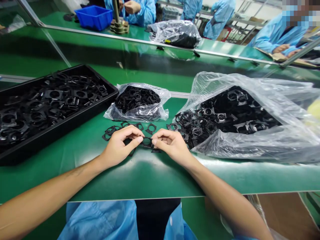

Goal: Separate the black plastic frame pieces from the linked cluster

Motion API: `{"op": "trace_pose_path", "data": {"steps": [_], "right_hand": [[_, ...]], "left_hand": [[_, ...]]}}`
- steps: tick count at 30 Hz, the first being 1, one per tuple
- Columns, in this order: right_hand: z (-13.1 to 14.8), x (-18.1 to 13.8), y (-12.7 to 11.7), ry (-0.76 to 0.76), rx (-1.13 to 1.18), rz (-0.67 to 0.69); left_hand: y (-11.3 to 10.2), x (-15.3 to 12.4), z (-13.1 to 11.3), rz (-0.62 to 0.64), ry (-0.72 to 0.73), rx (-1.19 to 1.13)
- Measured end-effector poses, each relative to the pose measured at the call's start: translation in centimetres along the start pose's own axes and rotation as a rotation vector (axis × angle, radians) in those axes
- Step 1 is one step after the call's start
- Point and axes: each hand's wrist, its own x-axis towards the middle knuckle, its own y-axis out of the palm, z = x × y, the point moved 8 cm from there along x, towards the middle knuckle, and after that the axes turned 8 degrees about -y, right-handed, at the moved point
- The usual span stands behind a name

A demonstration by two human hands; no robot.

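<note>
Between my two hands, just above the green table [150, 176], is a small black plastic ring-shaped part [146, 142]. My left hand [121, 145] pinches its left side between thumb and fingers, and my right hand [172, 143] grips its right side the same way. Loose black parts of a similar frame shape, such as one flat frame [151, 128], lie scattered on the table behind and beside my fingers. Whether the held part is one piece or two fitted together I cannot tell.
A black tray [62, 128] heaped with black parts stands at left. Behind my hands lies a small clear bag [160, 111] of thinner parts; at right, a large open clear bag [225, 146] spills parts. Across a metal bar, a blue bin [93, 18] and co-workers in blue smocks appear.
</note>
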Motion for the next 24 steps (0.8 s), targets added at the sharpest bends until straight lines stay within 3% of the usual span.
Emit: {"op": "trace_pose_path", "data": {"steps": [10, 24], "right_hand": [[1.6, -0.2, 0.2, -0.228, -0.278, 0.031], [1.5, -0.3, 0.4, -0.247, -0.31, 0.058]], "left_hand": [[0.0, 0.0, -0.1, -0.004, 0.006, 0.007], [0.2, 0.1, 0.3, 0.031, -0.029, 0.022]]}}
